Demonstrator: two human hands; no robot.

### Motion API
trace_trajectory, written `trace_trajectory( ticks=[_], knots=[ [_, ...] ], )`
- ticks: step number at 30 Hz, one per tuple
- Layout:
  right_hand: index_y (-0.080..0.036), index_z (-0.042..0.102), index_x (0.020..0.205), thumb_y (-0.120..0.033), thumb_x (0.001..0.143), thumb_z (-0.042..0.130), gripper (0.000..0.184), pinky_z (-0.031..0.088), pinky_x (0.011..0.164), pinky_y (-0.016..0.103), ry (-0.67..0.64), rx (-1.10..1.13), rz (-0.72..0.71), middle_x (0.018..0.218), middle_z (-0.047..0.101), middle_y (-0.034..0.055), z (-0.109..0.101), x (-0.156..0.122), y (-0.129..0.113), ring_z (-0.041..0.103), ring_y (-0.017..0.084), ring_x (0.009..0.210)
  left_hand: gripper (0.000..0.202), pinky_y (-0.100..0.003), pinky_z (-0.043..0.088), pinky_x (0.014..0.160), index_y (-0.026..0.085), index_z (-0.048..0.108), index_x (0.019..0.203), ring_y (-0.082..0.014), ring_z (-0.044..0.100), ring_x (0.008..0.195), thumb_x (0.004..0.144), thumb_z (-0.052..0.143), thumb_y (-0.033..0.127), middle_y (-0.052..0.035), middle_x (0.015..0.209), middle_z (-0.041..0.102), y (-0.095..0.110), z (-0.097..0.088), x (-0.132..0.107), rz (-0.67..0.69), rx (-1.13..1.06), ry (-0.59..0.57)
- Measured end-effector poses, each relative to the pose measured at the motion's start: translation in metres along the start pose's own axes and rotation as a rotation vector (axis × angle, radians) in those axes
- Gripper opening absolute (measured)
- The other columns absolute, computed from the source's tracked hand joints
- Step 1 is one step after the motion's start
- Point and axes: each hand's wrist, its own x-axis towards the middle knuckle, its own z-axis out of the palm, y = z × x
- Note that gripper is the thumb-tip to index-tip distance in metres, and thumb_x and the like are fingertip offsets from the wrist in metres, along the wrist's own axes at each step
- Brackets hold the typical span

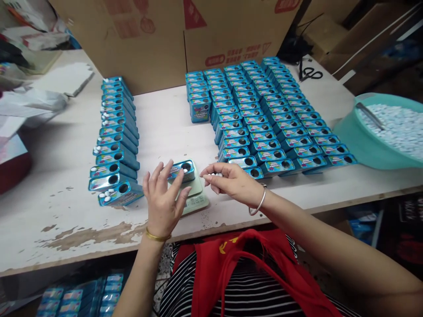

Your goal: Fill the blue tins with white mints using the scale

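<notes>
A blue candy tin (181, 169) with a round dark hole in its top stands on a pale green digital scale (194, 200). Over the tin's near left side is my left hand (164, 193), its fingers spread and nothing held; whether a fingertip touches the tin I cannot tell. Just right of the scale, my right hand (228, 179) is curled around several small white candies (215, 175). To the left runs a row of blue tins (114, 169), with white candies lying on top of several.
Packed rows of blue tins (254, 116) fill the right middle of the table. A turquoise basin (350, 136) of white candies stands at the right edge. Black scissors (312, 73) lie at the back right, and a large cardboard box (158, 44) blocks the back.
</notes>
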Motion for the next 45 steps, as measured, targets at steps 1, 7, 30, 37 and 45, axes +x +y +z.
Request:
trace_trajectory(
  ticks=[1,7,30,37,45],
  knots=[
    [-0.012,0.059,0.089,-0.024,0.084,0.054,0.014,0.037,0.050,0.019,0.007,-0.056,-0.037,0.071,0.056,-0.0018,0.000,0.003,-0.004,0.045,0.004,0.050,0.037,-0.052,0.020,0.112,0.027,0.051,0.125,-0.0266,0.031,0.135,0.088,0.053,0.034,-0.0077,0.142,0.041,0.002,0.002,0.003,0.011,-0.002,0.016],
    [-0.012,0.064,0.083,-0.014,0.085,0.053,0.011,0.037,0.067,0.023,0.039,-0.583,-0.272,0.074,0.061,0.0013,0.010,0.030,-0.033,0.050,0.010,0.069,0.036,-0.050,0.024,0.109,0.024,0.053,0.122,-0.0266,0.038,0.131,0.087,0.056,0.032,-0.0103,0.136,0.046,-0.001,0.002,0.005,-0.060,-0.072,0.152],
    [-0.010,0.065,0.097,-0.005,0.083,0.051,0.020,0.038,0.079,0.027,-0.094,-1.015,-0.340,0.098,0.058,0.0099,0.024,0.055,-0.041,0.052,0.017,0.088,0.035,-0.041,0.043,0.099,0.021,0.057,0.118,-0.0225,0.051,0.115,0.083,0.060,0.019,-0.0114,0.122,0.052,-0.014,-0.012,-0.035,-0.221,-0.195,0.232],
    [-0.012,0.063,0.086,-0.004,0.082,0.050,0.016,0.040,0.083,0.028,0.059,-0.655,-0.470,0.089,0.059,0.0058,0.020,0.052,-0.040,0.052,0.014,0.085,0.031,-0.041,0.043,0.099,0.019,0.058,0.115,-0.0215,0.052,0.113,0.083,0.059,0.019,-0.0114,0.119,0.053,-0.019,-0.014,-0.038,-0.227,-0.185,0.262],
    [-0.014,0.058,0.088,-0.017,0.086,0.054,0.005,0.047,0.057,0.014,-0.017,0.582,0.142,0.076,0.059,0.0007,-0.003,0.007,-0.023,0.056,0.005,0.063,0.026,-0.041,0.044,0.097,0.017,0.061,0.110,-0.0197,0.055,0.107,0.085,0.058,0.021,-0.0106,0.112,0.059,-0.030,-0.019,-0.048,-0.302,-0.169,0.266]
  ],
)
